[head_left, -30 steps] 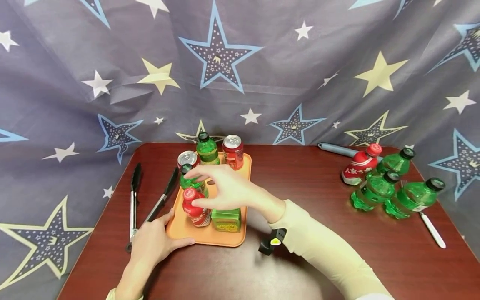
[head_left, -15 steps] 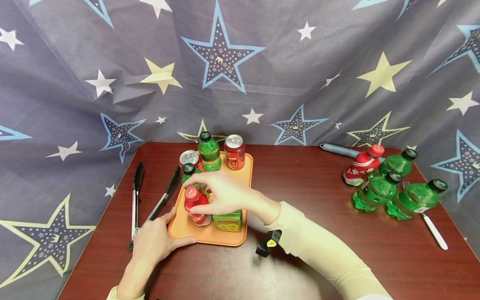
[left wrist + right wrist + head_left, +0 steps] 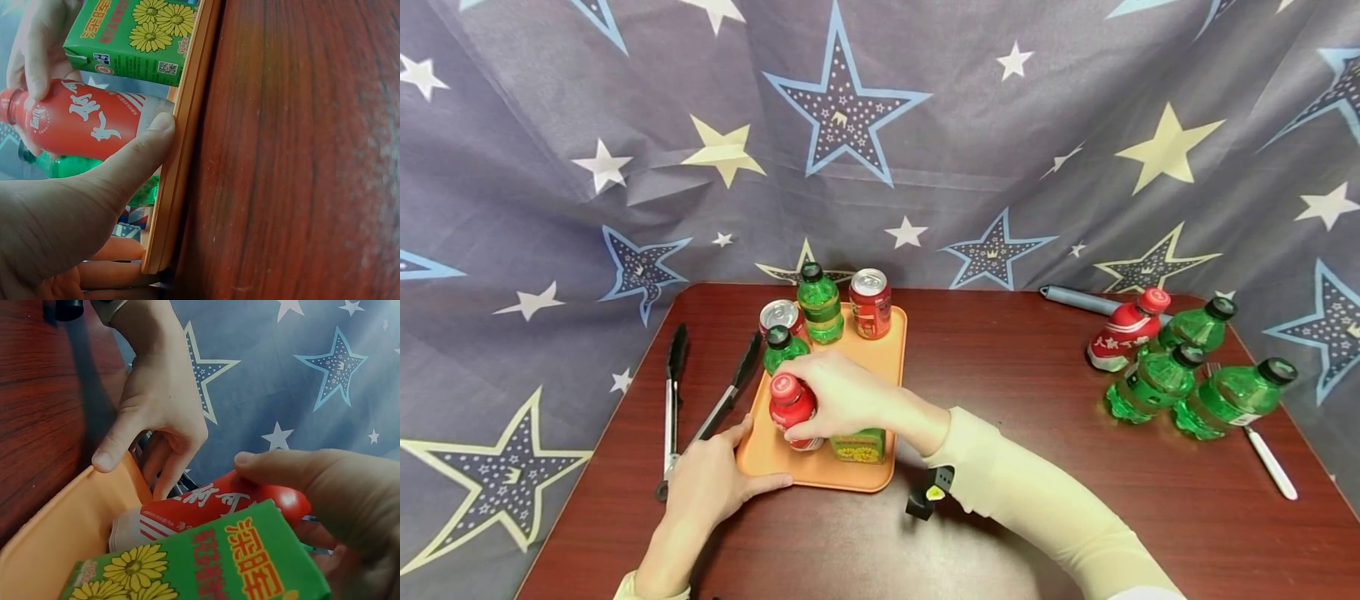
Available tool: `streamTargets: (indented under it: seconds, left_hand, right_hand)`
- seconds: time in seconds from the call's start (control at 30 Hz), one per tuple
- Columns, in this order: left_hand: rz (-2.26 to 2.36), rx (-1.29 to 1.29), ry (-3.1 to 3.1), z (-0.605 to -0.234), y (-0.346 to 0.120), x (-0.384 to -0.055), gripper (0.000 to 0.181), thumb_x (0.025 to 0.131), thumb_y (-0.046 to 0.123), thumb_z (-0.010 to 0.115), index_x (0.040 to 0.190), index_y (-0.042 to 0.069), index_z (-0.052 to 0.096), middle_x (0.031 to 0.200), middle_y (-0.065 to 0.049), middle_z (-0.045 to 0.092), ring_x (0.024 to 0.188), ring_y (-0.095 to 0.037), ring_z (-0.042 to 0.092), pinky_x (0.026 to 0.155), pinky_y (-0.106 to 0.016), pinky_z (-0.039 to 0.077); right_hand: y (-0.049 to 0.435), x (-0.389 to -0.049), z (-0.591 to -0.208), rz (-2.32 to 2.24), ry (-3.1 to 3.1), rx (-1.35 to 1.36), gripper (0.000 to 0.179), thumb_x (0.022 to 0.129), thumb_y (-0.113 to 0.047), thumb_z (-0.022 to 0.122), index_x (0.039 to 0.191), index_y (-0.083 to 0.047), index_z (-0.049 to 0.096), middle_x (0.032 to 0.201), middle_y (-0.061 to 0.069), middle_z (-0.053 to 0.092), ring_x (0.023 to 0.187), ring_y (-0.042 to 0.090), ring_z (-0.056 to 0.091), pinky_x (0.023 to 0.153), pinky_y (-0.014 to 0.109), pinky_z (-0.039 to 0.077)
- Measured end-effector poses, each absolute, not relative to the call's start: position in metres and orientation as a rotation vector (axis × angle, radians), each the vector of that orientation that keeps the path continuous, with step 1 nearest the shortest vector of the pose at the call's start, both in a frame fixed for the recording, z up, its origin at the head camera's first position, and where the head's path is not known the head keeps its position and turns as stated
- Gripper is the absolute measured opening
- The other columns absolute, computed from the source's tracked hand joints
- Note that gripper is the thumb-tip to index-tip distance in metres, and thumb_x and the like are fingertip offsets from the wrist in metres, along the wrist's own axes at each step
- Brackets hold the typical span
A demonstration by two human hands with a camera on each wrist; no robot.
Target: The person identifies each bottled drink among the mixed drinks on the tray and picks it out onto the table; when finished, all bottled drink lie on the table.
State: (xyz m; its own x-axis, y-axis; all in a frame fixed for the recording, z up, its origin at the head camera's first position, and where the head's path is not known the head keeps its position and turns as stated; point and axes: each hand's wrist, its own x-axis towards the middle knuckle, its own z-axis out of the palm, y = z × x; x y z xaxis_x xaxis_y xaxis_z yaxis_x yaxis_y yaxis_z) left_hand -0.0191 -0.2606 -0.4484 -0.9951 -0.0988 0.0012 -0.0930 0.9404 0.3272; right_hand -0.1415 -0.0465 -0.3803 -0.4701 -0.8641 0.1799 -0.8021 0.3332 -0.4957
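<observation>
On the orange tray stands a red soda bottle, and my right hand grips it from the right, thumb in front and fingers partly hidden behind. My left hand holds the tray's near left corner; its thumb lies along the front rim in the left wrist view. A green drink carton with yellow flowers stands beside the red bottle. Behind them on the tray are a green soda bottle, a second green bottle and two red cans, one at back right.
Black-tipped tongs lie spread left of the tray. At the table's right stand a red bottle and several green bottles, near a white-handled fork and a grey rod. A starry cloth hangs behind.
My right hand has come down and closed around the red bottle, after hovering over the tray with fingers spread. The left hand stays at the tray corner.
</observation>
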Motion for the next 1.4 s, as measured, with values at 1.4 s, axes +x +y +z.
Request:
streamTargets:
  seconds: [1.4]
  left_hand:
    - [-0.491, 0.177, -3.102, -0.448, -0.260, -0.020, 0.122, 0.054, 0.081, 0.090, 0.145, 0.004, 0.065, 0.124, -0.032, 0.072, 0.099, -0.052, 0.073, 0.076, -0.063, 0.057]
  right_hand:
    - [0.016, -0.151, -0.318, -1.555, 2.624, -1.188, 0.048, 0.067, -0.030, 0.102, 0.108, -0.015, 0.082, 0.096, -0.005, 0.080, 0.082, 0.005, 0.077, 0.076, 0.021, 0.062]
